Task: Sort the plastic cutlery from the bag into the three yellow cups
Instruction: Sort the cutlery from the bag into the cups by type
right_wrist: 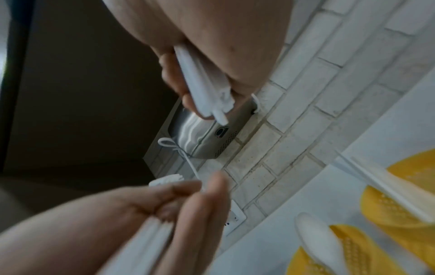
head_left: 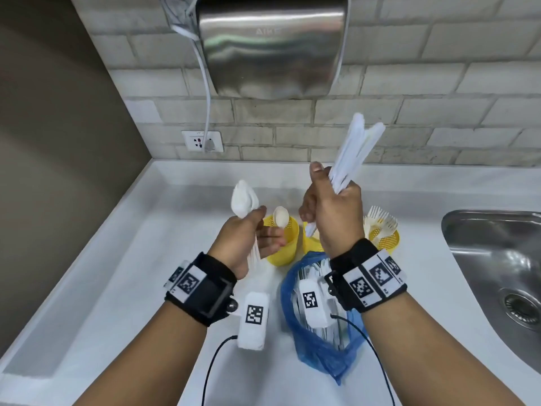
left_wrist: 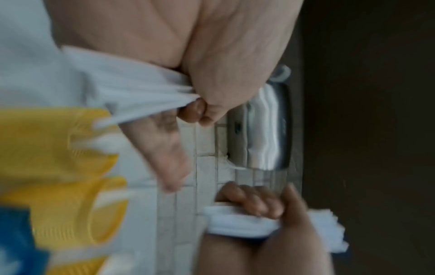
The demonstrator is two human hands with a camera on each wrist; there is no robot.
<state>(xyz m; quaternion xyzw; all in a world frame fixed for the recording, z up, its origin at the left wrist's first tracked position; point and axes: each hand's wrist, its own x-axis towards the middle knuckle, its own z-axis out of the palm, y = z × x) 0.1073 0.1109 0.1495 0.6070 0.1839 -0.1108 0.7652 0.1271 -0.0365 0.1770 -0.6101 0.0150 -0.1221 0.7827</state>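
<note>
My left hand (head_left: pixel 259 228) grips a bundle of white plastic spoons (head_left: pixel 242 199), bowls up, just left of the left yellow cup (head_left: pixel 285 249). One spoon (head_left: pixel 281 217) stands in that cup. My right hand (head_left: pixel 322 197) grips a bundle of long white cutlery (head_left: pixel 355 148) raised above the cups; I cannot tell which kind it is. The middle yellow cup (head_left: pixel 309 244) is mostly hidden behind this hand. The right yellow cup (head_left: pixel 388 240) holds several forks (head_left: pixel 380 218). The blue bag (head_left: pixel 319 350) with more cutlery lies below my right wrist. The wrist views are blurred.
A steel sink (head_left: pixel 497 265) sits at the right of the white counter (head_left: pixel 131 273). A steel hand dryer (head_left: pixel 272 45) hangs on the brick wall above, its cord running to a wall socket (head_left: pixel 202 141). A brown wall closes the left side.
</note>
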